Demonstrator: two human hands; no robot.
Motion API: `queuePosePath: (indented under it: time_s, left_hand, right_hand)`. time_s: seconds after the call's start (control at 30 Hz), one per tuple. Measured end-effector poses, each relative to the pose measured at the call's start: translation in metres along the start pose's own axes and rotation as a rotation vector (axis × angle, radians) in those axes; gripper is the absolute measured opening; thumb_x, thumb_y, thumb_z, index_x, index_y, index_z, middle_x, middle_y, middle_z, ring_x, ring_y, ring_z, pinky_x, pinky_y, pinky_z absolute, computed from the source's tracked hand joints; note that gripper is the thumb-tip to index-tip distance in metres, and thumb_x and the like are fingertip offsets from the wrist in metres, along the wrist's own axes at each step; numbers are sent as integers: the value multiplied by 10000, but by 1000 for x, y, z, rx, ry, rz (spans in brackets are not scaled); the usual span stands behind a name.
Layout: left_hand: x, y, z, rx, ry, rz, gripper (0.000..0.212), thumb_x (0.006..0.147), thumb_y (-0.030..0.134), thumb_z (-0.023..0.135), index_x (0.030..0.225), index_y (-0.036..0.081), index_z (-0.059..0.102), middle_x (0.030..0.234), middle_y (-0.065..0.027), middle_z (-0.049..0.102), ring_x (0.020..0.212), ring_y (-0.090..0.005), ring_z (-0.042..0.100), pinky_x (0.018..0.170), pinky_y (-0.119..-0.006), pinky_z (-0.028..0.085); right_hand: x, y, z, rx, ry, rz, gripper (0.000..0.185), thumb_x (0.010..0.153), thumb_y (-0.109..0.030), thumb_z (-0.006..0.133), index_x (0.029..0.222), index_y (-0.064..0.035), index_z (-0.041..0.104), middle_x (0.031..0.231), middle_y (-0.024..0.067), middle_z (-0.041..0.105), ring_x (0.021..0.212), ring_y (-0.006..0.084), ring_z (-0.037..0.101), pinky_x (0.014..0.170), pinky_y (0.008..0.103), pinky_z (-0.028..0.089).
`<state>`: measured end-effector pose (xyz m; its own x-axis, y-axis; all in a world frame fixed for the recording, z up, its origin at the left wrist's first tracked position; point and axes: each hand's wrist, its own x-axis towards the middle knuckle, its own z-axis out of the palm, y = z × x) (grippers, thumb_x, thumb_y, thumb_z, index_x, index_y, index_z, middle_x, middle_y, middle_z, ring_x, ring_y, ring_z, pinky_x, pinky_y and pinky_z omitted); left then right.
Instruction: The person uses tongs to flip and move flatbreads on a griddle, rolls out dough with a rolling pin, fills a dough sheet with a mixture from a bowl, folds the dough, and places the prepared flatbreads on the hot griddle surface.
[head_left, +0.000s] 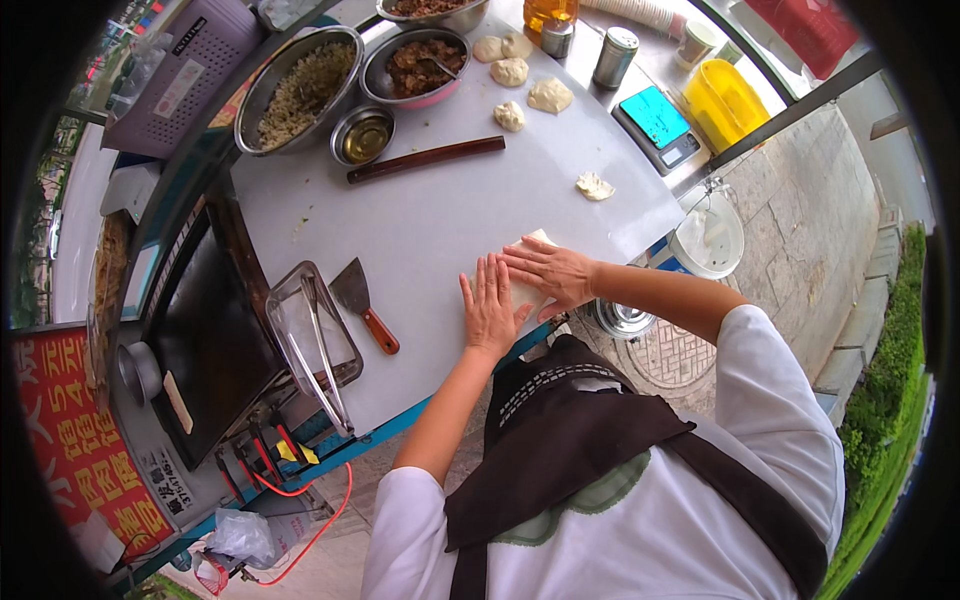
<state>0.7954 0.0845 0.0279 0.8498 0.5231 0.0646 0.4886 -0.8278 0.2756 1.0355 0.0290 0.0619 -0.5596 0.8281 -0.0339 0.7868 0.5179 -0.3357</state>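
A pale piece of dough (531, 294) lies at the near right edge of the white board (420, 195), mostly covered by both hands. My left hand (491, 304) rests palm down on its left part, fingers pointing away from me. My right hand (551, 271) lies flat over its right and far part, fingers pointing left, their tips close to the left hand's. Beyond them sits a small torn lump of dough (595, 187). Left of my hands is a metal scraper with a wooden handle (380, 331). A dark wooden rolling pin (426, 160) lies farther back.
Metal tongs (322, 341) lie across a tray (356, 369) beside a black griddle (217, 337). Bowls of filling (424, 71), an oil bowl (363, 136) and several dough balls (509, 72) stand at the back. A digital scale (660, 129) and yellow container (724, 105) are at right.
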Motion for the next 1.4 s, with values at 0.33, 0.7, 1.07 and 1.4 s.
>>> queuePosePath:
  time_s: [0.33, 0.7, 1.07, 1.4]
  left_hand:
    - [-13, -30, -34, -172, 179, -130, 789, 1123, 515, 430, 1690, -3, 248, 1767, -241, 228, 1646, -395, 207, 1303, -659, 98]
    - [-5, -33, -38, -521, 157, -428, 466, 1084, 243, 583, 1454, -39, 557, 1358, -243, 639, 1254, -406, 614, 1076, -489, 489]
    - [91, -55, -36, -540, -64, -464, 369, 1074, 265, 572, 1294, -6, 693, 1235, -237, 742, 1143, -398, 713, 1004, -480, 555]
    - [58, -65, -48, -597, -2, -417, 382, 1111, 268, 510, 1299, -14, 687, 1284, -233, 708, 1200, -406, 666, 1045, -471, 527]
  right_hand:
    - [-25, 4, -36, -3, 128, 439, 1292, 857, -763, 712, 1690, 52, 156, 1777, 255, 162, 1668, 384, 108, 1349, 566, 76]
    - [27, -58, 7, 71, 208, 378, 1139, 933, -739, 616, 1676, 42, 249, 1770, 222, 225, 1662, 370, 157, 1347, 546, 110]
    - [23, -67, 0, -43, 254, 439, 1196, 896, -808, 584, 1637, 88, 303, 1750, 262, 247, 1653, 397, 175, 1344, 543, 134]
    - [45, -78, 43, 23, 281, 164, 1192, 866, -802, 628, 1678, 0, 283, 1783, 205, 200, 1673, 359, 112, 1350, 568, 59]
